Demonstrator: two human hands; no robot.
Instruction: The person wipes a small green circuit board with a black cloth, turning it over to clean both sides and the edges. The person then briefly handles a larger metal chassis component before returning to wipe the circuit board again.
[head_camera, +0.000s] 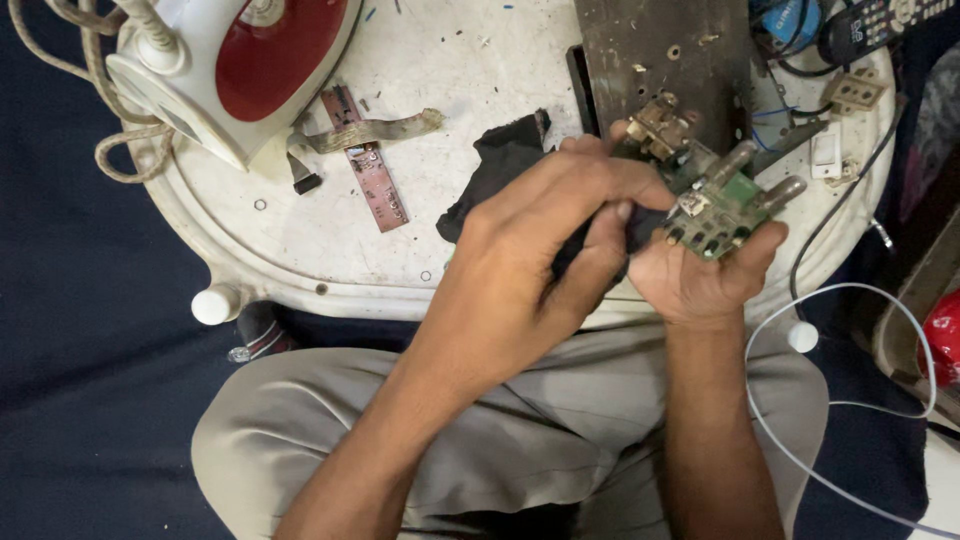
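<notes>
Dark blue cloth covers the floor around a low, round white tabletop (300, 250), scuffed and littered with small parts. From my remote seat I see the left hand (545, 235) curled tight around a piece of black cloth (500, 165), its fingers closed on the fabric and pressed against the small green circuit board (715, 215). The right hand (700, 275) cups that board from below, fingers wrapped up around its edge, holding it just above the tabletop's near rim and over my lap. Two grey metal shafts (755, 175) stick out from the board toward the upper right, and a brass-coloured fitting (660, 125) sits at its far end.

Well apart, at the upper left, a white and red clothes iron (240, 60) lies with its braided cord (110, 150) looped beside it. Near the iron, a narrow reddish circuit strip (370, 170) rests flat on the tabletop. A dark rusty metal plate (660, 50) lies behind the hands, and a thin white wire (850, 300) curves past my right knee. Grey trousers (520, 430) fill the lower view.
</notes>
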